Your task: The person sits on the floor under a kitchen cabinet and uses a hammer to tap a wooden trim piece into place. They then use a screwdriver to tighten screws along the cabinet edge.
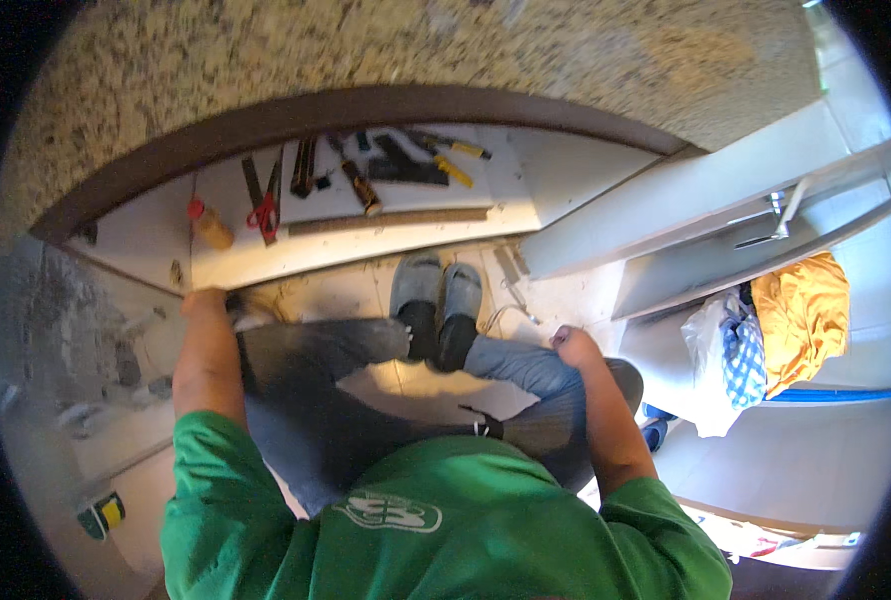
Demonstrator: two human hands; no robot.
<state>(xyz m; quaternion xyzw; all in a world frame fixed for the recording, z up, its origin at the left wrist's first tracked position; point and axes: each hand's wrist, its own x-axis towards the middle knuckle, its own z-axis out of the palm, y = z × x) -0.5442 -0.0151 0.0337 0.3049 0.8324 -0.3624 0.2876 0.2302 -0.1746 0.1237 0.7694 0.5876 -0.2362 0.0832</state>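
Curling my right hand (571,346) near my trousers (526,368), hold unclear, I cannot tell how open or full my left hand (206,299) is.

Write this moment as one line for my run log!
left hand: near cabinet edge, grip unclear | right hand: near right knee, grip unclear | inside cabinet: red-handled scissors, red-capped bottle

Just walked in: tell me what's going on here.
A person in a green shirt faces an open cabinet. The left hand is near the cabinet's front edge and the right hand near the right knee; whether either holds anything is unclear. Red-handled scissors and a red-capped bottle are inside.
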